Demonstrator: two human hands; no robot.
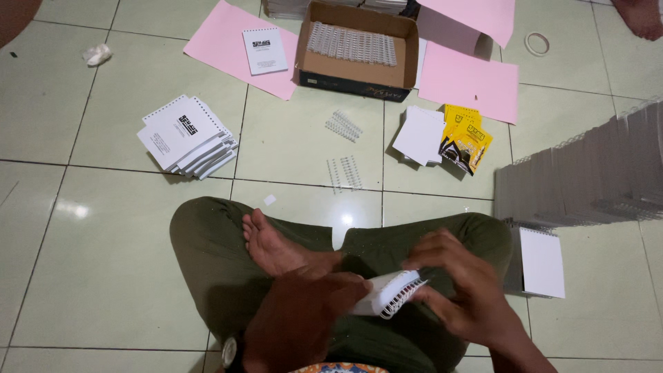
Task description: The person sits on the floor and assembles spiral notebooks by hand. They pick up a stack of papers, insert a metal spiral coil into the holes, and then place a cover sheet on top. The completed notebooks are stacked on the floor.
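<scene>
**White pad in lap, wire comb going on**

Both hands hold one small white notepad [387,293] over crossed legs: left hand [304,314] clasps its body, right hand [463,297] pinches the wire binding edge, fingers closed on it. Comb looks partly seated, not finished, I'd judge. Done pads stacked at left [188,137]; big unbound stack [587,176] at right suggests lots left. Loose combs [343,148] and cardboard box w/ more combs [356,48] lie ahead on tile floor [103,262]; nothing blocks the reach.
</scene>
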